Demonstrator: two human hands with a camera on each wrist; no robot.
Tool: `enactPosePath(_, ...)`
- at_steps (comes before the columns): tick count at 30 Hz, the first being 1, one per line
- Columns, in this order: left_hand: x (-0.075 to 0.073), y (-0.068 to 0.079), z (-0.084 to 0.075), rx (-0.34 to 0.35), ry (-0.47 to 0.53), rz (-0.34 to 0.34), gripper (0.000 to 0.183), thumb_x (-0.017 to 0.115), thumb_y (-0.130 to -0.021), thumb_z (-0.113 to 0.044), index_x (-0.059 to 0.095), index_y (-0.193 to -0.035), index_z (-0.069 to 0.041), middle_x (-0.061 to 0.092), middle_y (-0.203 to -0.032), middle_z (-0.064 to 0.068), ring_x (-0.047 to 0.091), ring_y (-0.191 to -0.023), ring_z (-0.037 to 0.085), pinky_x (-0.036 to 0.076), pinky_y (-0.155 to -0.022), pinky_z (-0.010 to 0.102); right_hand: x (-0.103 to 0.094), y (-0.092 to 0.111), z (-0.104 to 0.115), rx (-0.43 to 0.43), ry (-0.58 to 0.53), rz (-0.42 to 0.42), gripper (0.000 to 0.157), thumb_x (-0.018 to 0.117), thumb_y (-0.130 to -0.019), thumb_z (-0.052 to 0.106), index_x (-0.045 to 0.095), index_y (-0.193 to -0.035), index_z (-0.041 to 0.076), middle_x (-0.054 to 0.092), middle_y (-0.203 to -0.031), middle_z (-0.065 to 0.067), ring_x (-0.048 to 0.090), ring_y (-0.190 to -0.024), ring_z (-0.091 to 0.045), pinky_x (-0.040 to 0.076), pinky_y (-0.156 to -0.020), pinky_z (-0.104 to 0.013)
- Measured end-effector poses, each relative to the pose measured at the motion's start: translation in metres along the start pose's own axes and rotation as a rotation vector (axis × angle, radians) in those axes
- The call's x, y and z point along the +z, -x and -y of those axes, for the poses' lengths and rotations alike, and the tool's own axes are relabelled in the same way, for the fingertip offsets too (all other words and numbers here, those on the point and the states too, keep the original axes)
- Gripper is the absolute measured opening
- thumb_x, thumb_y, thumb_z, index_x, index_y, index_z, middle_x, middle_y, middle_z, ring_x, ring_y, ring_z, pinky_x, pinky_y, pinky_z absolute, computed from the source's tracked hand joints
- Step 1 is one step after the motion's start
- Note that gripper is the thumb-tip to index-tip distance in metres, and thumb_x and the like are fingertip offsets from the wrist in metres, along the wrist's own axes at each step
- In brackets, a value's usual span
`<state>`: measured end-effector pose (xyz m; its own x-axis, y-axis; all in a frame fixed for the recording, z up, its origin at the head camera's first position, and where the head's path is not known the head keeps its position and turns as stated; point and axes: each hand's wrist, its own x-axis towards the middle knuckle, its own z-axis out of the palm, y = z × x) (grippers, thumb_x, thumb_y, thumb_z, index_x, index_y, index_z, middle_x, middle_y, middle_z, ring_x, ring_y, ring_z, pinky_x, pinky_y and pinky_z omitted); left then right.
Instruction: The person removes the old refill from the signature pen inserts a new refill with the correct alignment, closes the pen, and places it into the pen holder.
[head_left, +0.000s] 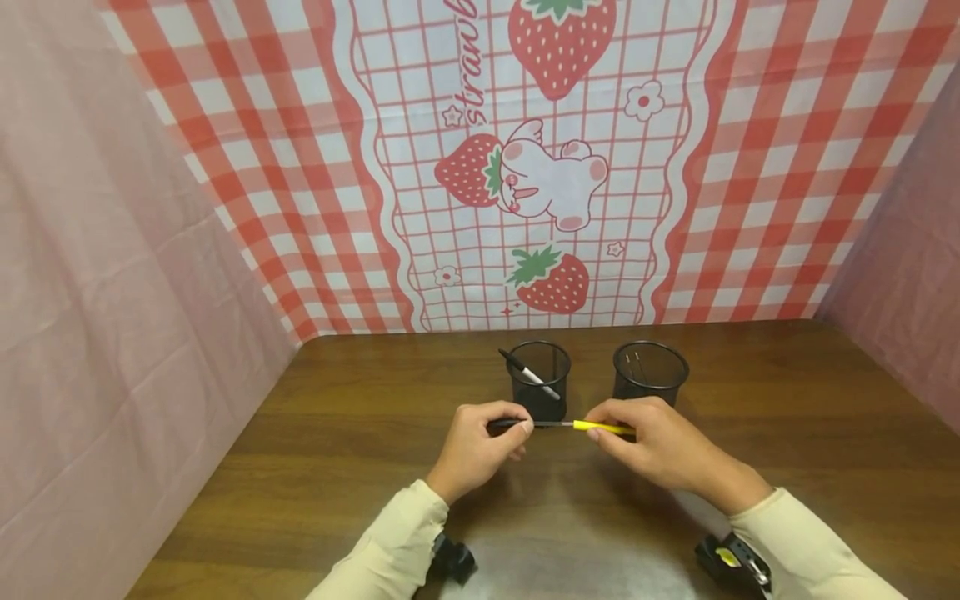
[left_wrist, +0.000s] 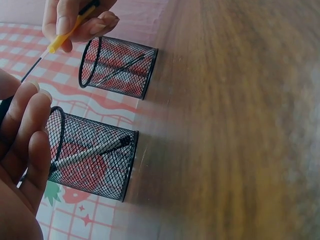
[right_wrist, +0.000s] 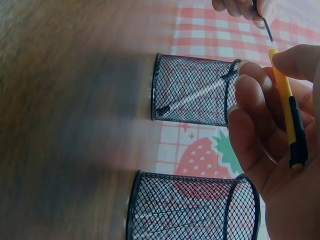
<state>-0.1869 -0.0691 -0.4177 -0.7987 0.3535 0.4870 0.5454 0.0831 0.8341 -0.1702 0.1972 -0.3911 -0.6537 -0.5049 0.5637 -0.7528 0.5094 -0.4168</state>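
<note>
In the head view, my right hand (head_left: pixel 660 442) pinches a slim yellow-and-black pen-like handle (right_wrist: pixel 283 85) between thumb and fingers. A thin dark rod (head_left: pixel 553 423) with a paler end runs in line from its yellow tip to my left hand (head_left: pixel 480 446). My left thumb and fingers grip that rod's thicker black part (head_left: pixel 501 423); whether rod and handle are joined cannot be told. Both hands are above the table, just in front of two black mesh cups. A black-and-white marker (head_left: pixel 532 377) leans inside the left mesh cup (head_left: pixel 542 343).
The right mesh cup (head_left: pixel 651 343) holds a couple of thin sticks (head_left: pixel 633 362). Both cups stand towards the back of the brown wooden table (head_left: pixel 360 450). A checked strawberry cloth (head_left: pixel 300 167) hangs behind it, with pink cloth (head_left: pixel 112 292) at the sides.
</note>
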Motion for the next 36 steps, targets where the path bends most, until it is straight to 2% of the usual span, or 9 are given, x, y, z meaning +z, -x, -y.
enactPosePath(6, -0.0004, -0.0006, -0.0028, -0.011, -0.012, -0.006, 0.003, 0.071, -0.091, -0.004, 0.074, -0.092, -0.004, 0.069, -0.071, 0.016, 0.066, -0.056, 0.014, 0.06, -0.052, 0.033, -0.0018, -0.0007, -0.0016, 0.02, 0.007, 0.001, 0.014, 0.076, -0.088, 0.009, 0.073, -0.096, 0.02, 0.061, -0.079, 0.021, 0.052, -0.065, 0.001, 0.046, -0.055, -0.02)
enactPosePath(15, -0.0007, -0.0012, -0.0065, -0.025, -0.04, -0.012, 0.004, 0.068, -0.089, 0.005, 0.071, -0.09, 0.008, 0.066, -0.068, 0.022, 0.064, -0.054, 0.015, 0.06, -0.051, 0.034, -0.0007, 0.0002, -0.0034, 0.018, 0.028, -0.002, 0.013, 0.076, -0.087, 0.009, 0.072, -0.094, 0.02, 0.058, -0.077, 0.022, 0.05, -0.064, 0.002, 0.045, -0.055, -0.02)
enactPosePath(22, -0.0019, 0.0, -0.0002, -0.027, -0.03, -0.016, 0.004, 0.071, -0.09, -0.004, 0.074, -0.092, -0.001, 0.068, -0.069, 0.013, 0.065, -0.055, 0.013, 0.06, -0.052, 0.033, 0.0006, 0.0007, -0.0051, 0.032, 0.032, 0.01, 0.012, 0.076, -0.087, 0.01, 0.072, -0.094, 0.02, 0.058, -0.076, 0.022, 0.05, -0.064, 0.003, 0.045, -0.055, -0.02)
enactPosePath(28, -0.0027, -0.0016, 0.0018, 0.001, -0.033, -0.01, 0.005, 0.071, -0.092, -0.01, 0.074, -0.092, -0.006, 0.069, -0.07, 0.011, 0.066, -0.055, 0.013, 0.06, -0.052, 0.034, 0.0012, 0.0005, -0.0064, 0.05, 0.043, 0.035, 0.011, 0.076, -0.087, 0.011, 0.073, -0.093, 0.02, 0.058, -0.077, 0.023, 0.051, -0.065, 0.002, 0.046, -0.057, -0.021)
enactPosePath(32, -0.0033, -0.0012, 0.0008, 0.004, -0.045, -0.006, 0.004, 0.071, -0.092, -0.01, 0.074, -0.091, -0.006, 0.069, -0.069, 0.009, 0.066, -0.055, 0.012, 0.06, -0.052, 0.034, 0.0009, 0.0015, -0.0065, 0.115, 0.085, 0.077, 0.01, 0.076, -0.088, 0.014, 0.073, -0.092, 0.022, 0.055, -0.073, 0.023, 0.049, -0.063, 0.003, 0.044, -0.055, -0.022)
enactPosePath(36, -0.0031, -0.0011, 0.0012, 0.004, -0.047, -0.003, 0.006, 0.071, -0.092, -0.009, 0.073, -0.092, -0.003, 0.068, -0.068, 0.006, 0.066, -0.055, 0.013, 0.06, -0.052, 0.034, 0.0004, 0.0022, -0.007, 0.213, 0.179, 0.118, 0.007, 0.076, -0.087, 0.02, 0.072, -0.09, 0.025, 0.051, -0.067, 0.023, 0.048, -0.061, 0.002, 0.042, -0.054, -0.024)
